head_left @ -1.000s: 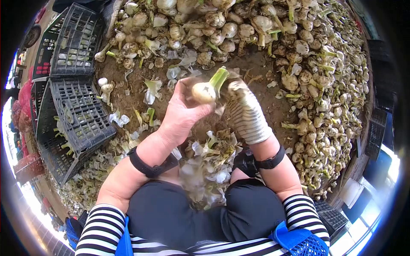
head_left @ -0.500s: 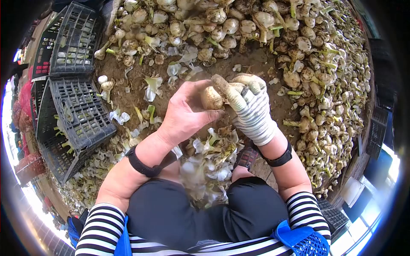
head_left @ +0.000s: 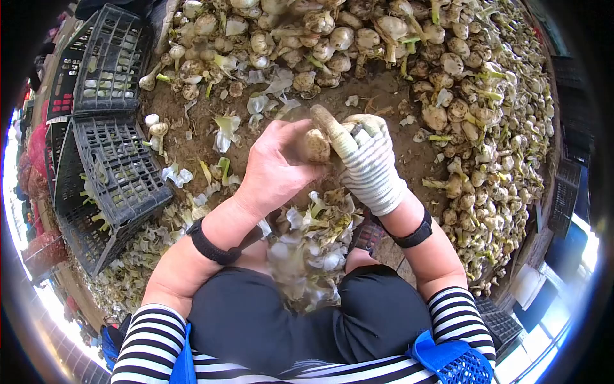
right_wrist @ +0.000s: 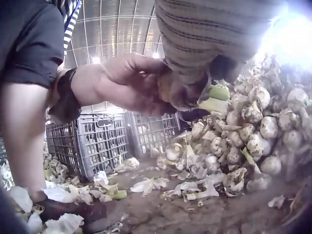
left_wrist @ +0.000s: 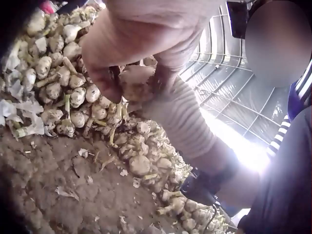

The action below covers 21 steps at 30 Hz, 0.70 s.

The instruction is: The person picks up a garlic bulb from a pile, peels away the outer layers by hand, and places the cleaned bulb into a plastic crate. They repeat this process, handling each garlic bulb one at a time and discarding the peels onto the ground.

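Note:
In the head view, my bare left hand [head_left: 275, 166] grips a garlic bulb [head_left: 316, 147] between thumb and fingers. My right hand [head_left: 369, 163], in a dirty striped knit glove, is at the bulb's other side with its fingers curled over the stem end. One gloved finger lies along the bulb. The right wrist view shows the cut green stem [right_wrist: 214, 100] sticking out past the glove. From the left wrist side, the bulb [left_wrist: 139, 80] sits between bare thumb and fingers, close against the glove. The gloved fingertips are partly hidden.
A big heap of garlic [head_left: 492, 153] curves around the front and right. Black plastic crates [head_left: 121, 169] stand at the left. Papery skins [head_left: 320, 237] lie between my legs, and more scraps [head_left: 227, 131] are scattered over the bare soil [head_left: 377, 96].
A second ago the green stem pointed up in plain sight beside the blurred glove. The right hand has since turned and curled over the stem; the left hand keeps hold of the bulb.

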Available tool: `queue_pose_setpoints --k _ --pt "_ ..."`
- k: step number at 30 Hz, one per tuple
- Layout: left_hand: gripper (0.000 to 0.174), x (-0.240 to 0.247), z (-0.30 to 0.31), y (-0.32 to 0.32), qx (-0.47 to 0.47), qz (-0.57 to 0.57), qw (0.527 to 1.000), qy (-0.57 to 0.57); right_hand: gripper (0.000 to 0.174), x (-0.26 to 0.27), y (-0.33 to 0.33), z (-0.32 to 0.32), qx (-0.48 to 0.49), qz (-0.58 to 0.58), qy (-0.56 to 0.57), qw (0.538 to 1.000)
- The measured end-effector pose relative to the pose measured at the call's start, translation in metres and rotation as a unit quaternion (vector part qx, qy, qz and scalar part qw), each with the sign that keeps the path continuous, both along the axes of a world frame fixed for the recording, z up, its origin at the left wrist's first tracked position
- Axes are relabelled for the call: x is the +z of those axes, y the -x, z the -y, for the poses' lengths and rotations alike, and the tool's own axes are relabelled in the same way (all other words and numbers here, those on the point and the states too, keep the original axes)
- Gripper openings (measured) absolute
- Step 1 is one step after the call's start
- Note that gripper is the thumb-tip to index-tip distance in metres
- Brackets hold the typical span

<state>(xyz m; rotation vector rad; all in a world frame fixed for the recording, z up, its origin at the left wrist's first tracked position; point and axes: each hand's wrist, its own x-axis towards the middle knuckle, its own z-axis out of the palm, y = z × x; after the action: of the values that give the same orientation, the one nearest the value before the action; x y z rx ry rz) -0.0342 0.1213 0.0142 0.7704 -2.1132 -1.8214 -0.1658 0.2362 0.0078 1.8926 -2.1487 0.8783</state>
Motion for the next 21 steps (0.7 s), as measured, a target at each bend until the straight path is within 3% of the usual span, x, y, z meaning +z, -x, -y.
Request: queue_pose_setpoints --k 2,4,6,7,8,9,11,12,13,14,15,17,19,20,21 --pt "0.060 0.001 -0.001 0.000 -0.007 0.014 0.997 0.076 0.060 0.001 -0.001 0.000 -0.005 0.004 -0.017 1.000" --pt "0.053 0.007 -0.002 -0.001 -0.014 0.027 0.997 0.068 0.058 0.000 -0.002 -0.001 0.007 0.026 -0.084 0.996" --pt "0.046 0.008 -0.001 -0.001 -0.020 0.039 0.997 0.061 0.056 0.001 -0.002 -0.001 0.013 0.017 -0.070 0.997" --pt "0.041 0.007 0.002 -0.001 0.035 0.064 0.982 -0.172 0.054 0.002 -0.002 -0.001 0.019 0.009 -0.056 0.998" --pt "0.037 0.006 0.005 0.000 0.087 0.085 0.911 -0.394 0.054 0.004 -0.002 0.000 0.019 0.008 -0.055 0.998" --pt "0.031 0.000 0.010 -0.002 0.090 0.071 0.856 -0.504 0.055 0.006 -0.002 0.002 0.009 0.004 -0.026 1.000" --pt "0.036 -0.009 0.012 -0.006 0.070 0.023 0.797 -0.599 0.056 0.010 -0.002 0.005 -0.002 -0.002 0.006 1.000" --pt "0.036 -0.004 0.009 -0.002 0.068 0.021 0.798 -0.598 0.056 0.011 -0.001 0.006 -0.041 0.113 0.013 0.993" --pt "0.039 0.003 0.001 0.003 0.100 -0.022 0.852 -0.513 0.056 0.012 0.000 0.007 -0.079 0.226 0.020 0.971" --pt "0.043 0.007 -0.005 0.007 0.132 -0.067 0.895 -0.420 0.050 0.002 -0.001 -0.001 -0.044 0.562 0.059 0.824" --pt "0.043 0.008 -0.007 0.009 0.132 -0.069 0.896 -0.418 0.045 -0.013 -0.003 -0.009 -0.002 0.822 0.089 0.562" --pt "0.060 0.006 -0.013 0.010 0.094 -0.073 0.974 -0.192 0.036 -0.029 -0.010 -0.002 0.020 0.890 0.177 0.421" --pt "0.058 0.004 -0.017 0.013 0.093 -0.115 0.968 -0.205 0.035 -0.004 -0.029 0.008 -0.058 0.860 0.106 0.496" --pt "0.053 0.004 -0.016 0.011 0.078 -0.103 0.973 -0.191 0.031 -0.004 -0.031 0.009 -0.087 0.837 0.124 0.526" --pt "0.049 0.004 -0.014 0.009 0.062 -0.091 0.978 -0.177 0.031 0.000 -0.031 0.007 -0.087 0.837 0.126 0.525"
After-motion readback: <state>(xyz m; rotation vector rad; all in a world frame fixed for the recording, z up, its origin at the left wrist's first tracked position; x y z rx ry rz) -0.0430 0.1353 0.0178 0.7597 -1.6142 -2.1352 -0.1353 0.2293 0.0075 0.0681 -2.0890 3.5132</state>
